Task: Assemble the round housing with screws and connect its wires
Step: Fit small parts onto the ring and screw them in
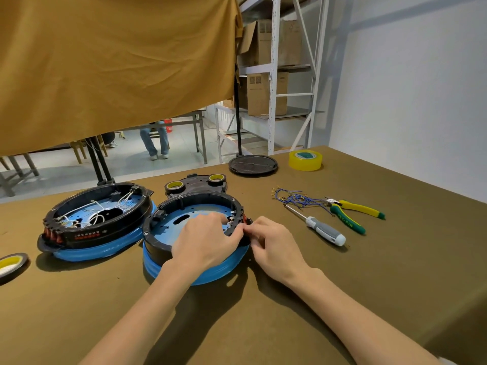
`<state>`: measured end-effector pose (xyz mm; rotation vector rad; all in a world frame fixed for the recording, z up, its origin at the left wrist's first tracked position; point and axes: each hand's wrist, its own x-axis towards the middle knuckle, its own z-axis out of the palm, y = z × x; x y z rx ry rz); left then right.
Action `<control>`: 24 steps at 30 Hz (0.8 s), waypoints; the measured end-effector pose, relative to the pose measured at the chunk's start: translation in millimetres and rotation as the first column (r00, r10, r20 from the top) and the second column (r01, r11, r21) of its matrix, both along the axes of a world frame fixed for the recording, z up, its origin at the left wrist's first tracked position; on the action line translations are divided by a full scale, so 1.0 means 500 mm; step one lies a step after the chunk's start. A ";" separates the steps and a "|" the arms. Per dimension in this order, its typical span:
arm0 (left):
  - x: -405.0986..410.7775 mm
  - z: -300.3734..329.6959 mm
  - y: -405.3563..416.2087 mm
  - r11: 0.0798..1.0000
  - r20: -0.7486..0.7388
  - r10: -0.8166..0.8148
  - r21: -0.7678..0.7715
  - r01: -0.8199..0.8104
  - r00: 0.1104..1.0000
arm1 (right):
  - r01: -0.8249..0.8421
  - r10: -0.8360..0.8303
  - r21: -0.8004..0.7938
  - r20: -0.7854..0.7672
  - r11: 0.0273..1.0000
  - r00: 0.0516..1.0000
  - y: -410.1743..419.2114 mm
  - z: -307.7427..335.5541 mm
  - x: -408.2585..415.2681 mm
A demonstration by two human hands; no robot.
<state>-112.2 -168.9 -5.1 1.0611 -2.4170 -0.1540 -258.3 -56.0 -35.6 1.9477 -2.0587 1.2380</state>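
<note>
Both hands work the round housing on the table: left hand curled over its rim, right hand pinching a rim part. Next, probably the screwdriver.

Two round housings, four tape rolls, one screwdriver, one pair of pliers.

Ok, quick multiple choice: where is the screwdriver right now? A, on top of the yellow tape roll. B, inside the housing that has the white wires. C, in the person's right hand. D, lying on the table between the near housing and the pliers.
D: the screwdriver lies on the table, between the near housing and the pliers; neither hand holds it.
</note>
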 end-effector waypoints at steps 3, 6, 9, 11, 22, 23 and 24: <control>0.007 0.012 0.000 0.992 -0.051 -0.036 0.115 0.042 0.998 | -0.046 0.041 0.052 0.097 0.998 0.994 0.007 -0.005 -0.006; 0.025 0.027 0.002 0.979 -0.097 -0.072 0.182 0.089 0.993 | -0.009 0.014 -0.019 0.311 1.000 0.950 -0.003 0.000 -0.007; 0.056 0.040 0.002 0.946 -0.095 -0.184 0.255 0.203 0.978 | 0.160 -0.118 -0.138 0.272 0.977 0.955 -0.009 0.005 -0.011; 0.073 0.048 0.005 0.917 -0.084 -0.247 0.301 0.261 0.965 | 0.176 -0.118 -0.195 0.280 0.965 0.953 -0.008 0.012 -0.020; 0.069 0.044 0.047 0.970 0.145 -0.240 -0.012 0.244 0.960 | -0.161 0.166 -0.043 0.358 0.986 0.919 0.000 0.024 -0.021; 0.070 0.044 0.046 0.966 0.107 -0.260 0.019 0.259 0.960 | -0.160 0.168 -0.051 0.378 0.986 0.910 0.002 0.026 -0.022; 0.073 0.045 0.042 0.958 0.070 -0.283 0.059 0.279 0.956 | -0.159 0.172 -0.064 0.394 0.985 0.903 0.003 0.028 -0.024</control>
